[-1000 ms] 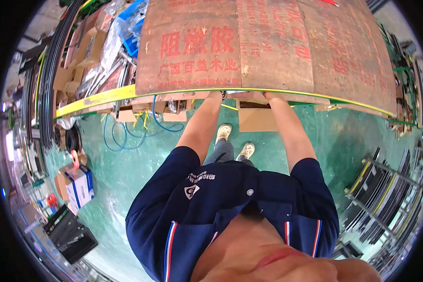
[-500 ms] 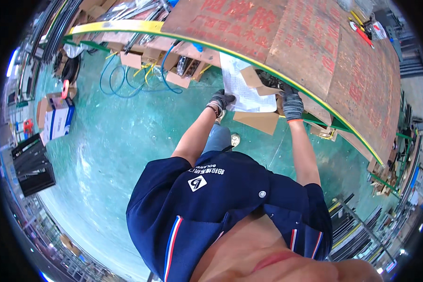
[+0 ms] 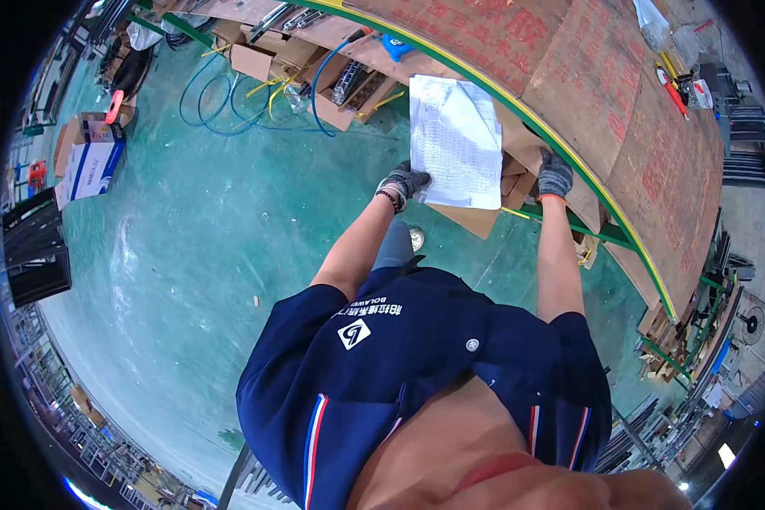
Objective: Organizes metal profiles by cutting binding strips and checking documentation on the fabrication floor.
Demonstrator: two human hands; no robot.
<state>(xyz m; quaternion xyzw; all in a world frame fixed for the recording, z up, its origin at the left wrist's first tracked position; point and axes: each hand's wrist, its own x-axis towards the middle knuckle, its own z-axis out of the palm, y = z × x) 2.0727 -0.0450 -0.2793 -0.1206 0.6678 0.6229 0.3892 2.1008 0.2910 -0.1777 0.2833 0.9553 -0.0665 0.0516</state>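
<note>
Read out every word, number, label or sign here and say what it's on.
I won't quote wording, only say where it stands.
Wooden tabletop: large red characters.
Navy shirt: white lettering and a white diamond-shaped emblem.
Papers in the left hand: rows of print, too small to read.
White-and-blue carton: lettering, too small to read.
</note>
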